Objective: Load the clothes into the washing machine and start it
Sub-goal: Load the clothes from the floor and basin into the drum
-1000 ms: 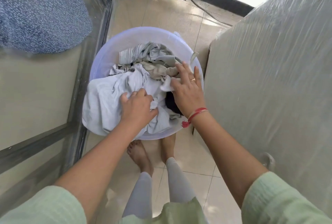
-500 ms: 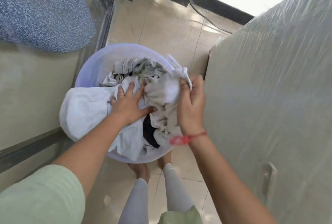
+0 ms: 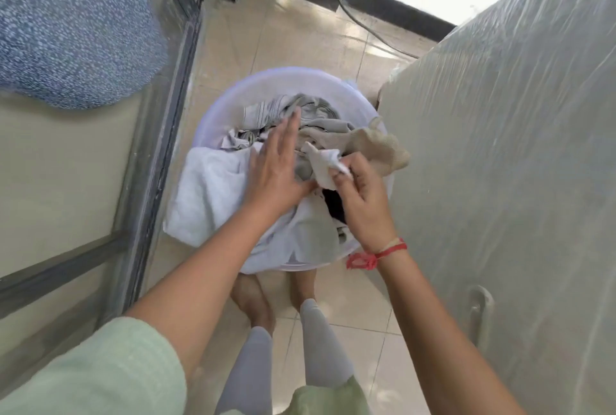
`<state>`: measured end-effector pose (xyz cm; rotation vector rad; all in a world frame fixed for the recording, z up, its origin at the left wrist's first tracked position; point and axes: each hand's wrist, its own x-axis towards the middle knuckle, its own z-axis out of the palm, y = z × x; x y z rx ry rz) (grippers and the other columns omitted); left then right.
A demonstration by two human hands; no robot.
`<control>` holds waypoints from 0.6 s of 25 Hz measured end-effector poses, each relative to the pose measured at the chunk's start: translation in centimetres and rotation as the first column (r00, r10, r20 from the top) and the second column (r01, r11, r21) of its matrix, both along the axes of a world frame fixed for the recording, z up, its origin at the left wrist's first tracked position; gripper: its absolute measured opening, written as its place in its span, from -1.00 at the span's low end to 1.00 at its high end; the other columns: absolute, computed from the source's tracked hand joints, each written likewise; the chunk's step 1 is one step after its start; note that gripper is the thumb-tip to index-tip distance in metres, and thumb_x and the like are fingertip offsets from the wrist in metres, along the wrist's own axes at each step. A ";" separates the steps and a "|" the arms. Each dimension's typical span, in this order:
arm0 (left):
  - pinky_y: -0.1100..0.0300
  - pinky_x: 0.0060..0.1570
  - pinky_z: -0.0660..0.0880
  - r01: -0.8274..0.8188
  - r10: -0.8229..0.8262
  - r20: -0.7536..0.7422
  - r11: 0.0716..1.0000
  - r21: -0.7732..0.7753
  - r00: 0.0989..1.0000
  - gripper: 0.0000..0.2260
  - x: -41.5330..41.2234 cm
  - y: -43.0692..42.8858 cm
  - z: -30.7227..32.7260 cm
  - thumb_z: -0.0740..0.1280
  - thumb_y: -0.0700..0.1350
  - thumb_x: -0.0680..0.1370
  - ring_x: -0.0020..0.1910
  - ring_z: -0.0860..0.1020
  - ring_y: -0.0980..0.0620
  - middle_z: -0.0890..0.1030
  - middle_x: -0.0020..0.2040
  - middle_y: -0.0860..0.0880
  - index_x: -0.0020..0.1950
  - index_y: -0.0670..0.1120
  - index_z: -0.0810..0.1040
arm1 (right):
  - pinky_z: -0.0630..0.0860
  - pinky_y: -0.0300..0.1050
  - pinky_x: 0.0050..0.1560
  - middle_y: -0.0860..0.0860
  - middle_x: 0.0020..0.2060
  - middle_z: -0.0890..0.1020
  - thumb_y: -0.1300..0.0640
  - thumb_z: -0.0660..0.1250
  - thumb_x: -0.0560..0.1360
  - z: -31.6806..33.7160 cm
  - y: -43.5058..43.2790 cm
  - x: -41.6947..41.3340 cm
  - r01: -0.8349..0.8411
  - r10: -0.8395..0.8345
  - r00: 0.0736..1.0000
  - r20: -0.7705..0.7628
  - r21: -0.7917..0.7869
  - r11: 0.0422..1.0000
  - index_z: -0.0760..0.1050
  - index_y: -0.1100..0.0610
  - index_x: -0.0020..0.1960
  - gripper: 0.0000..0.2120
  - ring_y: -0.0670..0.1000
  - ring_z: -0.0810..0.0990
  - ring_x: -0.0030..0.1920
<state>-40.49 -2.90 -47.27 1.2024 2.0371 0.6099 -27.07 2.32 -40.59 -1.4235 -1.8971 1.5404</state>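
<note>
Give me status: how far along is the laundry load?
Done: nothing loaded that shows; the tub is full of clothes. In hand: right hand pinches a white cloth, left hand flat over the pile. Left: all loading, then the start.

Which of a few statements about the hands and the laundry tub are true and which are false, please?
The right hand pinches a small white cloth. True.
The left hand is clenched in a fist. False: its fingers are straight, above the clothes.
The tub stands on a table. False: it stands on the tiled floor.
A red thread circles the right wrist. True.
</note>
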 end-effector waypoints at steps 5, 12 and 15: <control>-0.05 0.00 0.50 0.400 -0.389 -0.116 0.912 0.093 0.914 -0.69 -2.0 1.3 2.3 0.20 -0.02 0.38 0.08 0.56 -0.20 0.63 0.02 -0.13 0.01 -0.12 0.57 | 0.46 -0.19 -0.09 -0.19 -0.21 0.57 0.16 0.21 0.55 0.1 -2.3 2.4 0.180 -0.184 0.982 -0.038 -0.100 0.979 0.48 -0.05 -0.11 -0.85 -0.14 0.54 -0.15; 0.03 -0.21 0.47 0.269 -0.273 -0.019 0.957 -0.104 0.962 -0.70 -2.4 -3.5 4.5 0.14 -0.13 0.38 -0.13 0.57 -0.22 0.63 -0.17 -0.20 -0.02 -0.16 0.58 | 0.47 -0.04 0.15 0.00 -0.02 0.54 -0.08 0.28 0.51 -0.6 -2.5 1.4 0.496 -0.445 0.860 0.248 -0.607 0.620 0.48 0.04 0.02 -0.79 -0.02 0.56 0.01; 0.03 -0.20 0.45 0.244 -0.250 -0.033 0.963 -0.115 0.968 -0.73 -0.1 -3.4 6.1 0.17 -0.16 0.44 -0.11 0.57 -0.25 0.64 -0.13 -0.24 0.02 -0.20 0.59 | 0.44 0.01 0.25 -0.04 0.14 0.52 -0.12 0.35 0.46 0.0 -0.5 -2.0 0.458 -0.597 0.791 0.135 -0.778 0.430 0.38 0.04 0.17 -0.62 0.01 0.52 0.16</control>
